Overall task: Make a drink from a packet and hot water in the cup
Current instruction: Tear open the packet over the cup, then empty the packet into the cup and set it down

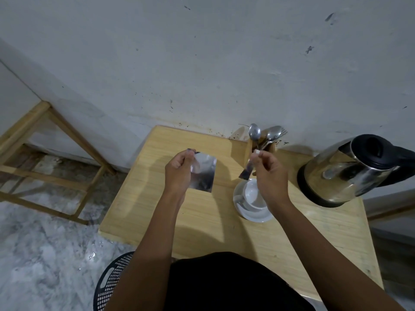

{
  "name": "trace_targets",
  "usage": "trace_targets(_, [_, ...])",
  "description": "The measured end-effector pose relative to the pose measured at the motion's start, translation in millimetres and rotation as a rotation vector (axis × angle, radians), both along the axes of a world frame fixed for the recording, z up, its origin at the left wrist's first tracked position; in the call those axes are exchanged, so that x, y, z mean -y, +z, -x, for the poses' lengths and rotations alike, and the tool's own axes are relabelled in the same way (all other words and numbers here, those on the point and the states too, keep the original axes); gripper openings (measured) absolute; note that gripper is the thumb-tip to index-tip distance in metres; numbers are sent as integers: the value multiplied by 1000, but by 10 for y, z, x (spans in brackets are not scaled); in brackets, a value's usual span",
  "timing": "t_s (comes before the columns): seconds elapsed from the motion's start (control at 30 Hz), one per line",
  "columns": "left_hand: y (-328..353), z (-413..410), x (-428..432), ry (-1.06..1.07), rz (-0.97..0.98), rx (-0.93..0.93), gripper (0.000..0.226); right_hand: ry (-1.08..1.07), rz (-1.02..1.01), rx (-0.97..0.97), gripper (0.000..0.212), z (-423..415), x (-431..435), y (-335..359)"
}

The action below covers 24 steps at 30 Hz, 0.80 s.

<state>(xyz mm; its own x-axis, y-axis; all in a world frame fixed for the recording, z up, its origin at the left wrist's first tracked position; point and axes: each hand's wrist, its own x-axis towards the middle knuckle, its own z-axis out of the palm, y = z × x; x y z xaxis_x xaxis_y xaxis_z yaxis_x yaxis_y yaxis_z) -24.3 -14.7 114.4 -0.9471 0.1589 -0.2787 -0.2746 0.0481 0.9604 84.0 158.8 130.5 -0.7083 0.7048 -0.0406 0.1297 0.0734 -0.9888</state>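
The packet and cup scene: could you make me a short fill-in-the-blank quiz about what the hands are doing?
1. The left hand holds the silver ____.
2. The right hand pinches a strip torn from the packet, right above the white ____.
3. The cup stands on a white ____.
4. The steel kettle sits to the ____ of the cup.

Missing words: packet; cup; saucer; right

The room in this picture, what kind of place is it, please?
Probably a plain home kitchen corner: a wooden table against a stained wall, with a kettle, a cup and cutlery.
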Motion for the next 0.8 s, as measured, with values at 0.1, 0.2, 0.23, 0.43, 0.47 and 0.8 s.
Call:
trace_targets(0.1, [14, -50, 24, -17, 23, 65, 19, 62, -16, 131, 14, 168, 5, -123])
trace_targets(0.2, [39, -82, 58, -15, 35, 76, 20, 141, -34, 245, 12, 383, 45, -277])
trace_targets(0.23, [41, -90, 69, -13, 42, 74, 18, 168, -44, 279, 10, 450, 73, -308])
trace_targets(0.43, [37, -102, 136, 17, 89, 29, 20, 406, -124, 441, 13, 699, 209, -446])
trace_targets(0.47, [35, -105, 148, 19, 93, 26, 21, 423, -159, 453, 17, 706, 211, -472])
trace_targets(0.8, [80, -212, 100, -32, 99, -12, 23, 452, 190, 241, 24, 241, 326, -265])
